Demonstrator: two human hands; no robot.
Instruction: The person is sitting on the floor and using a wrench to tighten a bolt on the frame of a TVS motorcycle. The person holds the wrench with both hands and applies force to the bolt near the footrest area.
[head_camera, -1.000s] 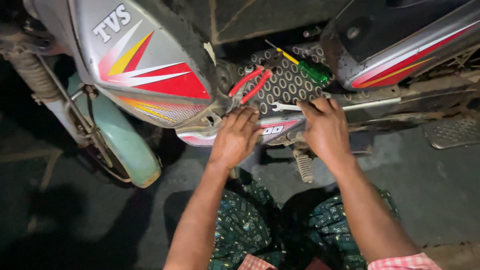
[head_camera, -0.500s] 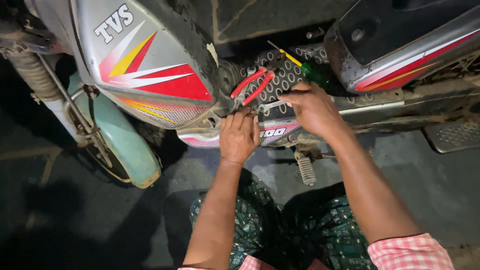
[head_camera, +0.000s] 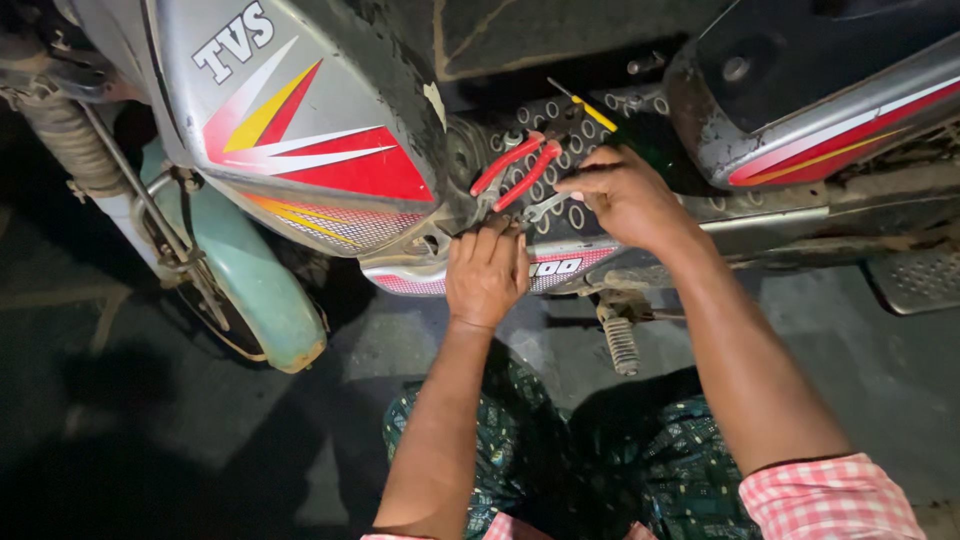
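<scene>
1. While both hands work on the footboard (head_camera: 600, 110) of the moped, the thing nearest to them is the pair of red-handled pliers (head_camera: 515, 170), lying on the perforated board just above the left hand (head_camera: 487, 272) and just to the left of the right hand (head_camera: 625, 195).
2. Long axis of pliers: diagonal, handles go up-right, the metal nose points down-left, toward the fingertips of left hand.
3. Left hand: fingers bent and pressed at the lower edge of the board, close to pliers nose; it grasps nothing that I can see, but fingertips are partly hidden, so not sure.
4. Right hand: curled, knuckles up, thumb and fingers pinched around something small and silver, prob. a spanner (head_camera: 545, 207); the end of it shows between the two hands.
5. Right hand is nearer to the handles, left hand nearer to the nose.
6. Screwdriver (head_camera: 590, 108) w/ yellow-green handle lies beyond right hand; its handle is mostly covered by this hand and by shadow.
7. Hard to see: what the silver tool touches, the fastener under the fingers, and all dark area under the seat panel (head_camera: 830, 120).
</scene>
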